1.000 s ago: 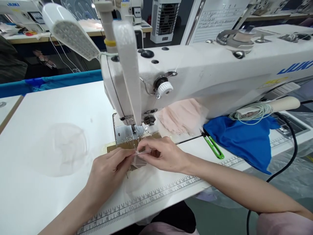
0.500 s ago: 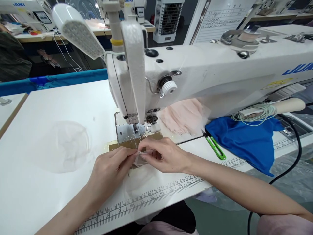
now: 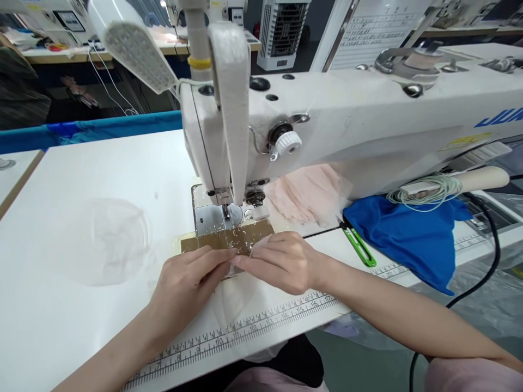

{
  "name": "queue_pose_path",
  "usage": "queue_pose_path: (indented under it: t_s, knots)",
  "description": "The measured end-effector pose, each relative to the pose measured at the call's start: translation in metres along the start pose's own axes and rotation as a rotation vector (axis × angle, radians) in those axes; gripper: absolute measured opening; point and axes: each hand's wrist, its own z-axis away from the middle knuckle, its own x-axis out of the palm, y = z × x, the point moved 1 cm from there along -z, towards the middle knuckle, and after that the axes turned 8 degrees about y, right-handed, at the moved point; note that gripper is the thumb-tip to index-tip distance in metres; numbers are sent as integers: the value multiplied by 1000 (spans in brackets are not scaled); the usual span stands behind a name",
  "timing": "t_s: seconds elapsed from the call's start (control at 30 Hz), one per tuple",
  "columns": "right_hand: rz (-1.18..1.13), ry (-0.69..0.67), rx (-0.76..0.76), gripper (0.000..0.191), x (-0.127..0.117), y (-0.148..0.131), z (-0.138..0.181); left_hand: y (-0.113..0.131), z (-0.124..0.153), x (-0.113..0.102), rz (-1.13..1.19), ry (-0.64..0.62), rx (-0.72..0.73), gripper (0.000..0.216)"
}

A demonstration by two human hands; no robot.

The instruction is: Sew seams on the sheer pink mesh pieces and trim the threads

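Note:
In front of the sewing machine, my left hand pinches the edge of a thin, sheer white fabric piece. My right hand is closed on the same fabric, its fingertips meeting those of the left. Part of the fabric is hidden behind the fingers, and it hangs toward the ruler marks at the table edge. Just beyond the hands lie the brown taped plate and the presser foot. Another sheer round fabric piece rests flat on the table to the left.
Pale pink fabric lies under the machine arm. A green-handled cutter and a blue cloth are at the right, near a bundle of pale cord. A lamp overhangs the left. Another person's sleeve shows far left.
My right hand has turned over, its fingers curling closer together with the back of the hand more visible. My left hand stays nearly in place, still pinching. The view has shifted slightly.

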Motion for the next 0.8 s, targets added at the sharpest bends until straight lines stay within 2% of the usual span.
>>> queue_pose_path:
  t_s: [0.1, 0.17, 0.23, 0.3, 0.4, 0.5, 0.6, 0.7, 0.8]
  knots:
    - [-33, 2, -44, 20, -2, 0, -1, 0, 2, 1, -38, 22, -67, 7]
    - [-56, 12, -54, 20, -3, -1, -1, -1, 3, 2, -52, 37, -42, 14]
    - [-68, 8, -63, 21, -5, -2, -2, 0, 3, 1, -19, 46, 12, 18]
    - [-99, -7, -18, 23, -7, -1, -4, 2, 0, 0, 67, 23, -38, 12]
    - [-336, -63, 243, 17, -13, 3, -10, 2, -4, 0, 270, -148, -311, 12]
    - [-631, -254, 578, 11, -12, 7, -16, -2, -4, 3, 283, -304, -461, 20]
    - [-563, -373, 716, 12, -1, 9, -15, -9, 0, 10, 14, -257, -375, 18]
    - [-297, -362, 661, 19, 12, 9, -10, -14, 2, 15, -201, -165, -237, 9]
    - [-115, -365, 581, 27, 23, 11, -5, -14, 3, 17, -327, -66, -75, 17]
